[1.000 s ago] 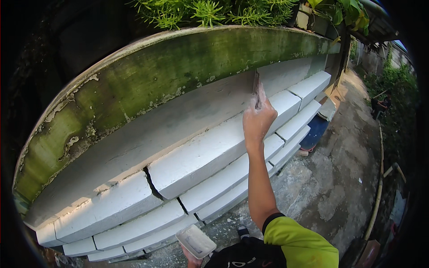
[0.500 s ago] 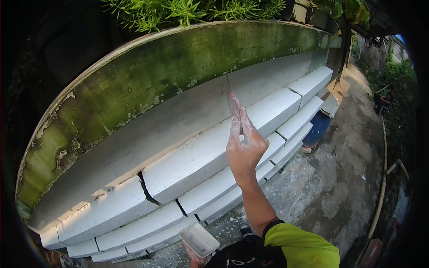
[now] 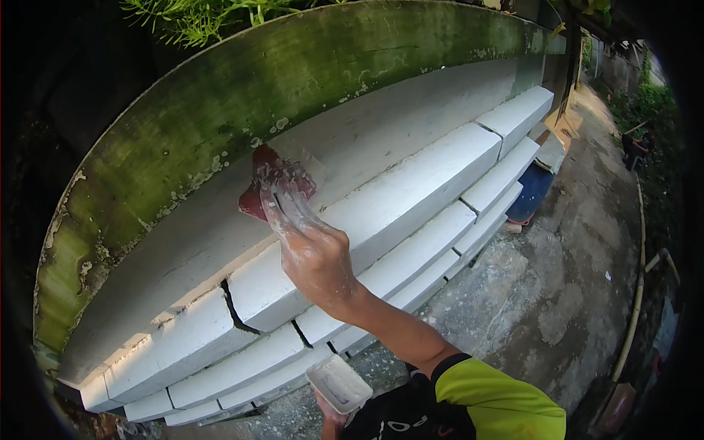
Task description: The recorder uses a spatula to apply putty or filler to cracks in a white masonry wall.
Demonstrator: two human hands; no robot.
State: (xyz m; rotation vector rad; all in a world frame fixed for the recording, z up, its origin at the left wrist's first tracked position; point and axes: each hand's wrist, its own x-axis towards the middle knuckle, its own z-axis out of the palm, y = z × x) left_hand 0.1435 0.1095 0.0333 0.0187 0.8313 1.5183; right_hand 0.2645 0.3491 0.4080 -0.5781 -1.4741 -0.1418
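Note:
My right hand [image 3: 317, 257], smeared with white paste, grips a dark red putty scraper [image 3: 254, 202]. Its broad face lies toward the pale plastered wall [image 3: 418, 110], just under the green-stained upper band [image 3: 242, 95]. White paste clings to the scraper and to my fingers. Low in the picture, my left hand [image 3: 330, 411] holds a small white rectangular tray [image 3: 359, 400] near my body. A layer of whitish paste lies inside the tray. Much of the left hand is hidden beneath it.
Stacked white blocks [image 3: 381, 209] stand stepped along the wall's foot, with dark gaps between some. A blue drum [image 3: 531, 194] stands beyond their right end. Leafy plants [image 3: 198, 18] hang over the wall's top. A concrete path [image 3: 543, 293] runs along the right, beside a bamboo pole [image 3: 632, 330].
My right hand has moved left and down along the wall, turning the scraper from edge-on to broadside. The tray has shifted slightly right in the picture as the view moved.

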